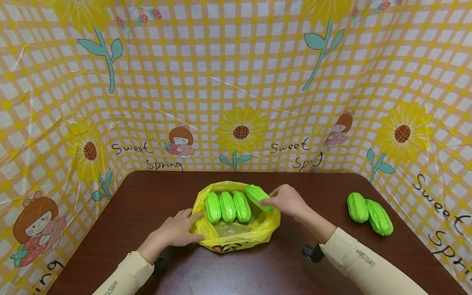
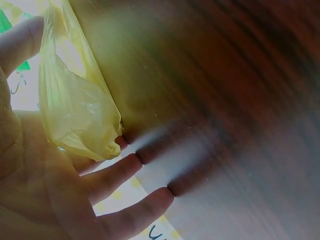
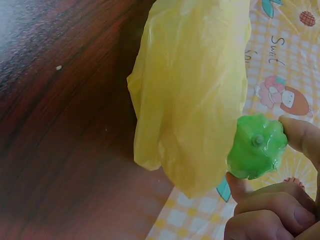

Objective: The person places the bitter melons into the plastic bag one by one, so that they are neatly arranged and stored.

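Observation:
A yellow plastic bag (image 1: 239,237) stands with its mouth wide on the table, and three bright green, ridged bitter melons (image 1: 228,207) lie side by side in it. My right hand (image 1: 289,200) pinches another bitter melon (image 1: 257,196) between thumb and fingers, tilted over the bag's right rim. The right wrist view shows that bitter melon (image 3: 257,145) end on, beside the bag's outer wall (image 3: 200,100). At the bag's left side rests my left hand (image 1: 177,229), fingers spread against it. In the left wrist view its fingertips (image 2: 160,197) reach the table beside the bag (image 2: 80,110).
Two more bitter melons (image 1: 368,213) lie together near the right edge of the dark brown table (image 1: 147,196). A checked, flower-printed cloth (image 1: 236,82) walls in the back and both sides.

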Demonstrator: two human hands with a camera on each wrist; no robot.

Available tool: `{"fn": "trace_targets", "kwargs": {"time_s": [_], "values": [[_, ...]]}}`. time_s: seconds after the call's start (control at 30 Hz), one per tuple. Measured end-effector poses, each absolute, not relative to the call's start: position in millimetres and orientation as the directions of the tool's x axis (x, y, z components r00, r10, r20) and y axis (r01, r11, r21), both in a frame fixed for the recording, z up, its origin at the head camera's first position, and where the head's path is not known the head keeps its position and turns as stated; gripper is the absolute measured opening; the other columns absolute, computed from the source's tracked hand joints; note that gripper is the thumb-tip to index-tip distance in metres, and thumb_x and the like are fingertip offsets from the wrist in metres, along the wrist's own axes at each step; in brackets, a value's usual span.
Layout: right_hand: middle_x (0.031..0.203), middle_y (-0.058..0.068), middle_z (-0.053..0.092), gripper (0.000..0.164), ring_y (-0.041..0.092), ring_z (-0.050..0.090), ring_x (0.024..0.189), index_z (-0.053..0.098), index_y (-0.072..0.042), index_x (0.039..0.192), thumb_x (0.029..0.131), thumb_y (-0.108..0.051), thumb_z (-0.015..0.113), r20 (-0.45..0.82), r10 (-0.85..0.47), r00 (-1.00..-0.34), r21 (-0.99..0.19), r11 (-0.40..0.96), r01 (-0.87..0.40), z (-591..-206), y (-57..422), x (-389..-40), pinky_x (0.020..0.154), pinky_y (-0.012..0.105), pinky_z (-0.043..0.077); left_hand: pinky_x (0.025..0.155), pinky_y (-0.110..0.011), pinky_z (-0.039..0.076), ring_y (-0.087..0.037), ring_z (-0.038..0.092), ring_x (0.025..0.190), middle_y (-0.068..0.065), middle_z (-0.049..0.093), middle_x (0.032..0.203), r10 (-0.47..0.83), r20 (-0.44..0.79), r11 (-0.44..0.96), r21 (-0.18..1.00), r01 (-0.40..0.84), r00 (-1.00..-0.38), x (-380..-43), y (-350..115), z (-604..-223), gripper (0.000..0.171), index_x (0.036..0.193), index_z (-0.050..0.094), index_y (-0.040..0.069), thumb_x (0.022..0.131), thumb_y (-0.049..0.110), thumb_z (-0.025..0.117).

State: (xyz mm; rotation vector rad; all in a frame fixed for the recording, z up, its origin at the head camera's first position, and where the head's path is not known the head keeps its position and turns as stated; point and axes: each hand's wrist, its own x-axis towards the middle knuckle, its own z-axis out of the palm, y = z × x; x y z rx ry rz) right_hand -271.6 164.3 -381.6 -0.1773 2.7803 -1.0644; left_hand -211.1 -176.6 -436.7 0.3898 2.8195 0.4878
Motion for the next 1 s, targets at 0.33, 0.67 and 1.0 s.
{"fn": "trace_targets", "kwargs": {"time_s": [0.33, 0.67, 1.0], "values": [[0.053, -0.006, 0.017, 0.061, 0.010, 0.012, 0.049, 0.034, -0.017, 0.049, 0.081, -0.037, 0.082, -0.102, -0.145, -0.984, -0.616, 0.786, -0.052, -387.3, 153.2, -274.7, 0.047, 0.026, 0.017, 0.109, -0.070, 0.028, -0.040, 0.031, 0.148, -0.021, 0.034, 0.159, 0.306, -0.201, 0.909, 0.353, 0.222, -0.931, -213.1, -176.7, -438.5, 0.076, 0.153, 0.045, 0.019, 0.090, 0.054, 0.070], [0.050, -0.007, 0.020, 0.062, 0.009, 0.016, 0.047, 0.035, -0.019, 0.048, 0.081, -0.046, 0.080, -0.104, -0.096, -0.990, -0.503, 0.864, -0.031, -393.4, 144.1, -276.5, 0.045, 0.025, 0.016, 0.109, -0.070, 0.028, -0.040, 0.031, 0.148, -0.022, 0.035, 0.158, 0.304, -0.202, 0.908, 0.356, 0.220, -0.931, -211.7, -176.2, -436.7, 0.075, 0.153, 0.046, 0.018, 0.090, 0.052, 0.070], [0.054, -0.006, 0.028, 0.057, 0.011, 0.030, 0.048, 0.041, -0.018, 0.055, 0.081, -0.053, 0.077, -0.109, -0.087, -0.990, -0.387, 0.921, -0.039, -397.8, 138.9, -276.5, 0.043, 0.027, 0.025, 0.109, -0.071, 0.027, -0.040, 0.031, 0.147, -0.022, 0.036, 0.157, 0.301, -0.198, 0.906, 0.364, 0.215, -0.933, -210.0, -176.1, -435.4, 0.075, 0.152, 0.046, 0.017, 0.089, 0.051, 0.071]]}}
